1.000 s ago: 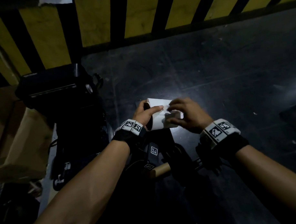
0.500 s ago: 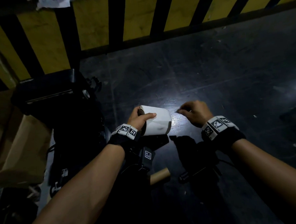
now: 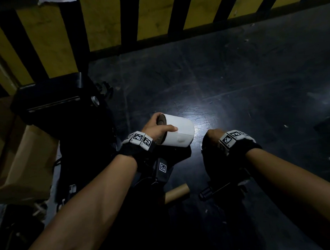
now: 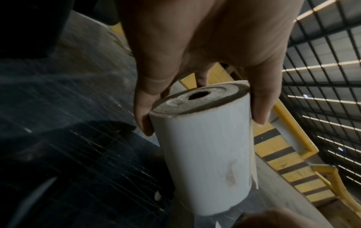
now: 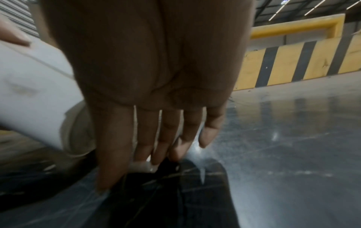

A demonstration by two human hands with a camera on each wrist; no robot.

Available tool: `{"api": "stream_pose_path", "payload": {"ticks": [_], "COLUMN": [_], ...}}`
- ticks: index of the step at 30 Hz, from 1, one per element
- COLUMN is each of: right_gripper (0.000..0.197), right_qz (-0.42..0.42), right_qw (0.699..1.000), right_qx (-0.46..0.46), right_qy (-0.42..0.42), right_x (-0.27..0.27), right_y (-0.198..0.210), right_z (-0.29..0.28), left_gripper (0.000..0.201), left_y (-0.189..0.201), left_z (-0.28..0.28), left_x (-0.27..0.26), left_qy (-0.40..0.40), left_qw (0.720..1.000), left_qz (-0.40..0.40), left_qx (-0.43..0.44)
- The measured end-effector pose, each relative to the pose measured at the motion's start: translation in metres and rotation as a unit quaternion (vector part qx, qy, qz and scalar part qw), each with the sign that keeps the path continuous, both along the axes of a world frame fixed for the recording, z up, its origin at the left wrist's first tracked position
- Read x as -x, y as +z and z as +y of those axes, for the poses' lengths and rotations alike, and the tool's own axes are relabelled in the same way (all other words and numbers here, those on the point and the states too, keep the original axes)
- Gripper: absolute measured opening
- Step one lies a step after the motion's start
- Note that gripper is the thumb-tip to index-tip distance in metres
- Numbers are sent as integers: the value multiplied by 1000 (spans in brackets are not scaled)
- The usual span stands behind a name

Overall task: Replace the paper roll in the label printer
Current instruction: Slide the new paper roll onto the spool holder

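My left hand (image 3: pixel 157 128) grips a white paper roll (image 3: pixel 179 131) by its left end, thumb on top, just above the dark floor; the left wrist view shows thumb and fingers of that hand (image 4: pixel 202 123) curled round the roll (image 4: pixel 207 154) near its dusty end with the core hole. To the right of the roll, my right hand (image 3: pixel 212 137) points down at the floor, apart from the roll, with straight fingers (image 5: pixel 156 146). A small white scrap (image 5: pixel 140 167) lies by their tips; I cannot tell if it is held. The black label printer (image 3: pixel 53 98) stands at the left.
A bare brown cardboard core (image 3: pixel 177 194) lies on the floor between my forearms. A cardboard box (image 3: pixel 27 163) sits left of the printer. A yellow and black striped barrier (image 3: pixel 156 18) runs along the back. Dark shiny floor (image 3: pixel 253 93) stretches to the right.
My right hand has let go of the roll's loose end and dropped to the right, fingers now pointing at the floor. My left hand still holds the roll, turned slightly.
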State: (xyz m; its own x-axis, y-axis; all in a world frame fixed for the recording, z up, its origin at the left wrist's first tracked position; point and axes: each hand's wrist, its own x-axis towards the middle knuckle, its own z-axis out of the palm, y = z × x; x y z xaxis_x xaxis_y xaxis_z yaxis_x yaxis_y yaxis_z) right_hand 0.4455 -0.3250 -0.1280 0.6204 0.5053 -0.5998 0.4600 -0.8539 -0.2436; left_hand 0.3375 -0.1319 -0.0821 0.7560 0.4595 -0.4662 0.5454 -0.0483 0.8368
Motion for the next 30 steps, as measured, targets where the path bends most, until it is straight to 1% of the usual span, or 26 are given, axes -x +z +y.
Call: {"api": "stream_pose_path", "payload": {"ticks": [4, 6, 7, 10, 12, 16, 18, 21, 23, 25, 27, 30], "right_gripper": [28, 29, 29, 23, 23, 36, 40, 40, 38, 35, 33, 28], "right_qz": [51, 60, 49, -11, -28, 15, 39, 68, 63, 54, 54, 96], "right_qw": [997, 997, 998, 993, 988, 988, 984, 978, 974, 965, 955, 929], "right_qx": [11, 2, -13, -103, -115, -65, -69, -105, -139, -169, -192, -248], "right_qy": [54, 49, 31, -52, -100, -139, -157, -167, -170, -191, -220, -258], "right_x": [-6, -2, -1, 6, 14, 38, 47, 63, 72, 77, 80, 81], "right_y": [5, 16, 22, 40, 43, 25, 14, -2, -15, -26, -32, -25], "right_z": [0, -4, -9, -34, -59, -102, -115, -127, -130, -131, -132, -135], "left_gripper": [83, 80, 77, 72, 67, 65, 68, 61, 58, 56, 51, 49], "left_y": [0, 1, 1, -1, -3, -5, -7, -10, -11, -13, -13, -9], "left_z": [-2, -3, -3, -2, -2, -6, -9, -17, -21, -25, -29, -34], "left_x": [1, 2, 3, 5, 8, 11, 13, 18, 22, 27, 31, 37], "left_qy": [-19, -26, -29, -18, -3, 31, 55, 72, 72, 73, 77, 76], "left_qw": [1000, 999, 999, 999, 999, 999, 997, 994, 993, 992, 991, 990], "left_qz": [4, -1, -3, -9, -23, -40, -52, -76, -86, -97, -111, -121], "left_qx": [-24, -30, -33, -31, -26, -18, -10, -25, -34, -27, -16, 8]}}
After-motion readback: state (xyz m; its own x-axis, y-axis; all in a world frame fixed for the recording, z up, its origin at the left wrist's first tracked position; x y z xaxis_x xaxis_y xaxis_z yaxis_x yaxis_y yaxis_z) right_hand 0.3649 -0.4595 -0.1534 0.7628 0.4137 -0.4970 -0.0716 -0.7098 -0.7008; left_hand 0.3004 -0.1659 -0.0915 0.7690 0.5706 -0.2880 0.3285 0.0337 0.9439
